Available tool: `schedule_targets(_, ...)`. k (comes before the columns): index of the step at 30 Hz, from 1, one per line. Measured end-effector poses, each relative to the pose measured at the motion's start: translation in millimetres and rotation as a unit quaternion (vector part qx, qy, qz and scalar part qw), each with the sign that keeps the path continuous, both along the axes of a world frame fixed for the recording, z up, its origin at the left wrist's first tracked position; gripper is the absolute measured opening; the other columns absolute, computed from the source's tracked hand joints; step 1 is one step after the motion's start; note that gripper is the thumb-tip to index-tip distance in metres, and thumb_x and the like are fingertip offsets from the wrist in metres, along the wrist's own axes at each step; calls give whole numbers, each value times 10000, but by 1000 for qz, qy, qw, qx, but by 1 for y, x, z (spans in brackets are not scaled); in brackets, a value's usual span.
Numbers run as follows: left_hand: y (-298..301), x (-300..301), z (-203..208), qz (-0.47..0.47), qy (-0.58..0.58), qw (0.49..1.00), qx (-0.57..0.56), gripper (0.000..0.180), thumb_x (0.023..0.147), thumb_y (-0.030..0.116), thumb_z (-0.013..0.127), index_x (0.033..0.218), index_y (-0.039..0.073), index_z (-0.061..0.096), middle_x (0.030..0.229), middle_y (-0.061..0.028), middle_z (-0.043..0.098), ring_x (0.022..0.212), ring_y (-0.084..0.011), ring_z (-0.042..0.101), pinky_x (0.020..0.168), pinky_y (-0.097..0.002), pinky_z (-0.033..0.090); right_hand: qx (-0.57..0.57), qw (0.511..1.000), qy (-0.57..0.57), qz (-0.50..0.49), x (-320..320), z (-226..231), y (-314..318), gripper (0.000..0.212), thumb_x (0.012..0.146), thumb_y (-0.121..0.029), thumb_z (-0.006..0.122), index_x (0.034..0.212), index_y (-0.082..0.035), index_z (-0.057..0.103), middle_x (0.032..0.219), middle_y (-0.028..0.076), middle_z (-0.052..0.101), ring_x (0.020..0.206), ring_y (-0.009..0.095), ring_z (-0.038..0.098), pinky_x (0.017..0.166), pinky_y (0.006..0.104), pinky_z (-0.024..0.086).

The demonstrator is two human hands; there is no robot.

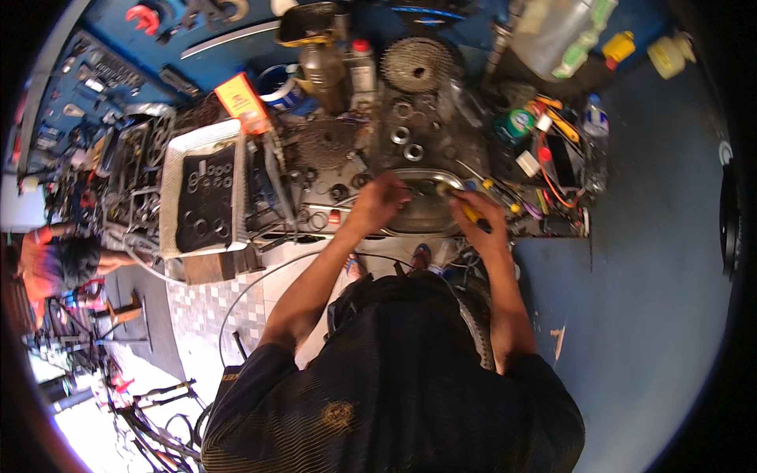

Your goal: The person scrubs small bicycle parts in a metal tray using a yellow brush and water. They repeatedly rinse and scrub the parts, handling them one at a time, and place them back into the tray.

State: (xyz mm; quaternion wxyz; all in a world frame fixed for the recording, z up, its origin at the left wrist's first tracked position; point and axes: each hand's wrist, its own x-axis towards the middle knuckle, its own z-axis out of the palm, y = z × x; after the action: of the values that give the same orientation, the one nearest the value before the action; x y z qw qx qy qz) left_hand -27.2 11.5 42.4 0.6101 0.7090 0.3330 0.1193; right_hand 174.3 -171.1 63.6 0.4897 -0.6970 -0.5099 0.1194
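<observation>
At the near edge of the cluttered workbench surface (441, 142), seen from the head camera, a shallow oval steel tray (430, 206) lies between the two hands. The left hand (378, 201) pinches a small dark metal part over the tray's left rim, its fingers closed on it. The right hand (473, 211) is wrapped tight around a yellow-handled screwdriver (465, 206), tip toward the tray. The small part looks light, stiff and probably greasy, so slippery; a fingertip pinch across its sides suits it best. Further back lie a toothed grey sprocket cassette (416, 65), steel rings (402, 135) and a white tray with a black mat (203, 189) at the left edge.
</observation>
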Motion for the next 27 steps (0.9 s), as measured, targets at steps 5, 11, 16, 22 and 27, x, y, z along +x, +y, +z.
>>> schedule_targets(5,-36,11,45,14,-35,940,339,243,927,96,724,1168,73,700,1048,-214,750,973,-409,750,809,-486,612,-64,991,39,-110,9,4,-15,203,955,-68,787,1142,8,765,1073,142,799,950,196,751,868,342,579)
schedule_targets(11,-12,-21,21,26,3,970,242,203,881,29,745,1072,85,786,1114,-180,767,1005,-373,752,882,-448,616,-122,986,5,-111,7,-3,-22,173,1000,-95,753,1138,9,772,1063,124,806,972,182,745,875,345,580)
schedule_targets(16,91,-155,35,246,9,911,332,186,918,27,713,1077,70,800,1072,-149,795,962,-319,782,862,-405,621,-101,987,14,-123,10,-2,-22,179,1001,-131,767,1130,-8,777,1067,118,808,969,181,748,892,351,575)
schedule_targets(22,178,-329,32,289,329,834,334,178,864,193,834,1005,85,836,962,-156,811,895,-288,803,809,-384,620,-125,984,0,-129,13,7,-16,226,1002,-193,772,1149,-21,779,1070,124,804,981,212,752,902,368,572)
schedule_targets(27,186,-349,24,300,412,820,260,159,905,199,712,909,134,857,909,-190,794,917,-373,792,843,-462,624,-116,988,26,-99,11,7,-8,258,999,-212,776,1174,-23,780,1062,138,800,993,210,750,906,367,570)
